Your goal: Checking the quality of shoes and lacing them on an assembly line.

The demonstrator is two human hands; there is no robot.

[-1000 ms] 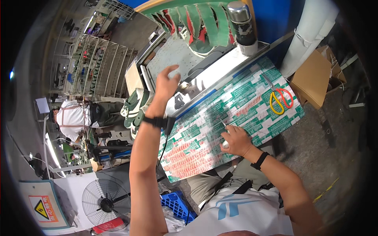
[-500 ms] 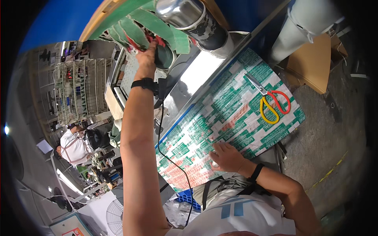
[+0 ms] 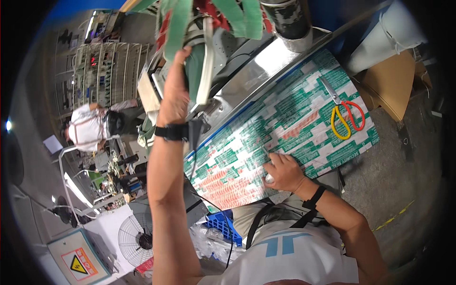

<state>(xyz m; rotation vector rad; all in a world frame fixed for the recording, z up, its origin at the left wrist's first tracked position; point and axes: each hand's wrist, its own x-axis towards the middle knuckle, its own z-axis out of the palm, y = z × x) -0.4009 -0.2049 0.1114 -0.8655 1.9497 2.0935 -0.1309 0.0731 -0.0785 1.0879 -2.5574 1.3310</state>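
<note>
My left hand [image 3: 175, 95] reaches forward and grips a dark green shoe [image 3: 193, 69] with a whitish sole, held on its side. Its fingers are partly hidden behind the shoe. Beyond it hang green fabric strips [image 3: 179, 28] and red cloth [image 3: 213, 14]. My right hand [image 3: 286, 172] rests curled at the near edge of a table covered in green-and-white printed tape. A small pale, shiny thing with a thin tip shows at its fingers; its kind is not clear. Scissors [image 3: 342, 111] with one red and one yellow handle lie to the right.
A metal-edged machine [image 3: 237, 90] borders the taped table [image 3: 304, 128]. A dark, worn cylinder [image 3: 289, 23] stands at its far end. Cardboard [image 3: 392, 85] lies at the right. On the left are a wire rack [image 3: 111, 71], a fan [image 3: 137, 235] and another person [image 3: 90, 128].
My left hand has drawn back toward me from among the green strips, bringing the shoe out with it. My right hand stays on the table. The view has shifted.
</note>
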